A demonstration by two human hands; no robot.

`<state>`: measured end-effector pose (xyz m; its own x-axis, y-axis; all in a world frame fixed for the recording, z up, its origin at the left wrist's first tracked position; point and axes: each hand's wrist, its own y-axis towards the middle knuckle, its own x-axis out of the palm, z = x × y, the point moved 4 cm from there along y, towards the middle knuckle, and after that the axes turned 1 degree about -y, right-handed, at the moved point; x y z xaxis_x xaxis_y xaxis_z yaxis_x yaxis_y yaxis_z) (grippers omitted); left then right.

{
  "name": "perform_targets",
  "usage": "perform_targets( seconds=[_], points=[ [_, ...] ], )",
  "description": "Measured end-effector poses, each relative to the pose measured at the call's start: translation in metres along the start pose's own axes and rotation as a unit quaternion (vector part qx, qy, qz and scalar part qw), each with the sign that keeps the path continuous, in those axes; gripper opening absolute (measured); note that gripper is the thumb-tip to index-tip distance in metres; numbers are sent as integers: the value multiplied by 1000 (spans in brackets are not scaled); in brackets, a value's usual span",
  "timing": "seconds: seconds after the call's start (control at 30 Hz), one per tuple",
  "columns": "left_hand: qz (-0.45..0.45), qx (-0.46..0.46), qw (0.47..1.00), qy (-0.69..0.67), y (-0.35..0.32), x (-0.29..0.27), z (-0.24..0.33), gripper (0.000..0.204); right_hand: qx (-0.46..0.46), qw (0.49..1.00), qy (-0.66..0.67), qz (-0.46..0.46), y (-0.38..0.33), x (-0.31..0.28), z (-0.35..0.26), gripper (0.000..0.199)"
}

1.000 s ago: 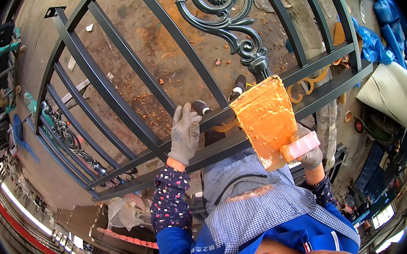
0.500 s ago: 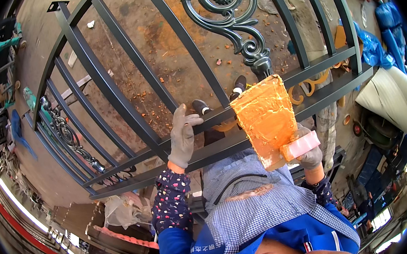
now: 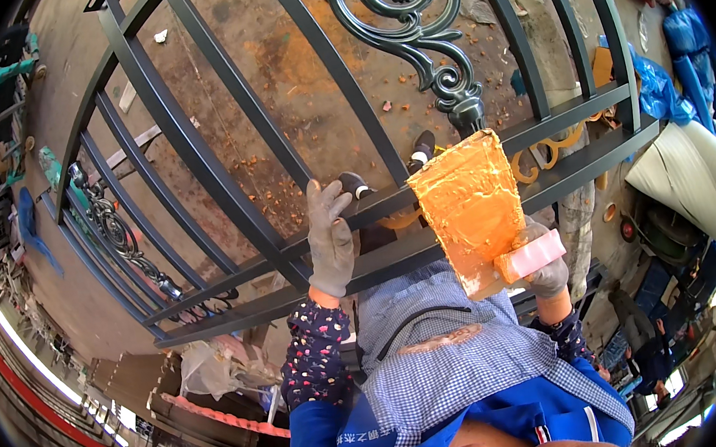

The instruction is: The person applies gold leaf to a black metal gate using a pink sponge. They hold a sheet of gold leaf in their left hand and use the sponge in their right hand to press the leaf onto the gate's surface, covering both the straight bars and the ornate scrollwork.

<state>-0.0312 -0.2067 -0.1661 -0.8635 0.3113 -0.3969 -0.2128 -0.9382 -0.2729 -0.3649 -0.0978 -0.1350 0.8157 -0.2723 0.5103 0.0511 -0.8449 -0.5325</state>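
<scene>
The board (image 3: 480,284) is in front of the railing (image 3: 395,258), a little right of the middle, and it hides a part of the two lower rails. Thick orange paste (image 3: 471,205) covers most of it; near the lower end the layer looks thinner. I cannot tell if the board touches the metal. At its lower right side is a block (image 3: 531,257), pink on top and orange on one side.

The right hand (image 3: 547,277), in a grey glove, holds the board at this block; its fingers are partly hidden. The left hand (image 3: 329,239), gloved also, is over the lower rails, with empty fingers stretched and slightly apart. Whether it touches the rails is not clear.

Above the board is a dark scroll (image 3: 451,86) of the railing. Two shoes (image 3: 423,146) show below the bars, on a floor (image 3: 290,85) with orange crumbs (image 3: 268,196). Further right are blue plastic (image 3: 686,33) and a curved white sheet (image 3: 690,169).
</scene>
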Motion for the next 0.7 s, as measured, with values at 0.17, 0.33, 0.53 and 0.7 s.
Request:
perform_targets(
  seconds=[0.17,0.33,0.53,0.7],
  points=[
    [-20,19,996,84,2,7,-5,80,-3,1000,-25,-19,2,1,-1,73],
    [-5,-36,999,-27,1,5,6,89,3,1000,-1,-17,2,1,0,76],
    [65,-67,988,-125,-13,3,13,88,-3,1000,-14,-14,2,-1,-2,75],
    [125,-50,988,-72,-34,15,15,88,6,1000,-10,-21,3,-2,-4,73]
  ],
)
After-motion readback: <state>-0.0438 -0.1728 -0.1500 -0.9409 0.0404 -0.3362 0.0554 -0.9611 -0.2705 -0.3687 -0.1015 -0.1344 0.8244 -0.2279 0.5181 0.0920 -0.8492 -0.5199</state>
